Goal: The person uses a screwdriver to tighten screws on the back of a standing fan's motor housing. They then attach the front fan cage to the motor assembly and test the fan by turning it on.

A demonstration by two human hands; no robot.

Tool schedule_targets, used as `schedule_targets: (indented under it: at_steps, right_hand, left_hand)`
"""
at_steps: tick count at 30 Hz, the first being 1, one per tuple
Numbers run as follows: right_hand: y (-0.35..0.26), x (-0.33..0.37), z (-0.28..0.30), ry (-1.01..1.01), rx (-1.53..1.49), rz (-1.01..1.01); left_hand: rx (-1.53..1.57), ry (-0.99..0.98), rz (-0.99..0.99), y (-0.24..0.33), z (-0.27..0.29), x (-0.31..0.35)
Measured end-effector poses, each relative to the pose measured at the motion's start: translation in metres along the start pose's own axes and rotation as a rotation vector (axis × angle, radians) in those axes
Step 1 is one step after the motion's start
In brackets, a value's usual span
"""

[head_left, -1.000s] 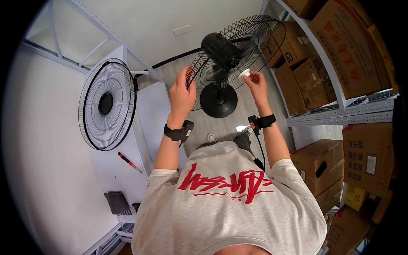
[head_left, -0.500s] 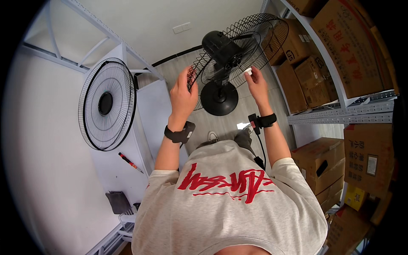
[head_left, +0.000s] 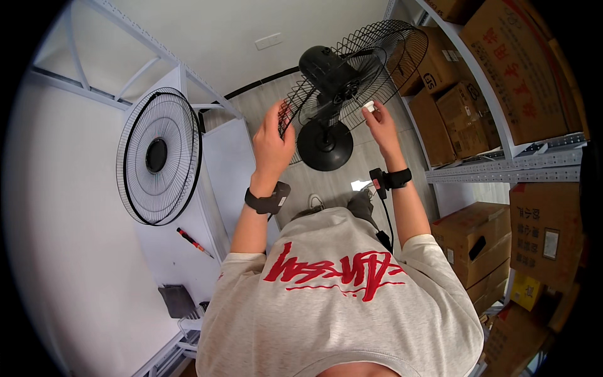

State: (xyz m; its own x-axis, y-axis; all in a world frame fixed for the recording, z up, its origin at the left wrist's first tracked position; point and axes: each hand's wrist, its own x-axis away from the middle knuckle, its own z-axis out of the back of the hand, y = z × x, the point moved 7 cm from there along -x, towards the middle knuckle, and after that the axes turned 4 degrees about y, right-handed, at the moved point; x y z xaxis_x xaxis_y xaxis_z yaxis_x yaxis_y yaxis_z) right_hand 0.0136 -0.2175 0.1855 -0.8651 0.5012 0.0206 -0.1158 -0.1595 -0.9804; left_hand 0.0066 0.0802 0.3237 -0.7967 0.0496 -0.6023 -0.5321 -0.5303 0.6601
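A black fan (head_left: pixel 328 70) stands ahead of me on its round base (head_left: pixel 325 146), with the wire rear guard (head_left: pixel 408 53) tilted around the motor. My left hand (head_left: pixel 274 139) grips the guard's near left rim, fingers over the wires and thumb on the near side. Between the thumb and fingers of my right hand (head_left: pixel 381 125) is a small white plastic piece (head_left: pixel 370 107), held just in front of the guard's right part. The piece's exact kind is too small to make out. Both wrists wear black straps with small devices.
On the white table (head_left: pixel 217 157) to my left lie a round front fan guard (head_left: pixel 182 129) with a black centre and a red-and-black screwdriver (head_left: pixel 195 242). Metal shelving (head_left: pixel 502 169) with cardboard boxes (head_left: pixel 477 239) lines my right side. A wall socket (head_left: pixel 269 41) is beyond the fan.
My right hand, with the white piece, has shifted very slightly. The left hand keeps its hold on the guard, and the fan has barely moved.
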Motion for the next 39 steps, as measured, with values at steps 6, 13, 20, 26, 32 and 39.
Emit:
schedule_targets:
  at_steps: [6,13,20,26,32,39]
  right_hand:
    - [-0.053,0.02,-0.001,0.014,0.185,0.345]
    - [-0.011,0.002,0.001,0.03,0.181,0.101]
    - [-0.058,0.017,-0.005,-0.043,0.242,0.324]
    - [-0.033,-0.001,0.006,0.1,0.228,0.246]
    - [-0.028,0.007,-0.008,-0.047,0.216,0.123]
    - [-0.049,0.006,0.003,-0.07,0.175,0.255]
  left_hand:
    - [0.028,0.022,-0.001,-0.001,0.001,-0.002]
    - [0.022,0.012,-0.011,0.002,0.0,-0.002]
    - [0.02,0.022,-0.002,-0.002,0.002,-0.001]
    - [-0.005,0.015,-0.013,0.002,0.001,-0.001]
    - [-0.003,0.016,-0.013,0.003,0.002,0.0]
    - [0.01,-0.009,0.038,0.003,0.004,0.001]
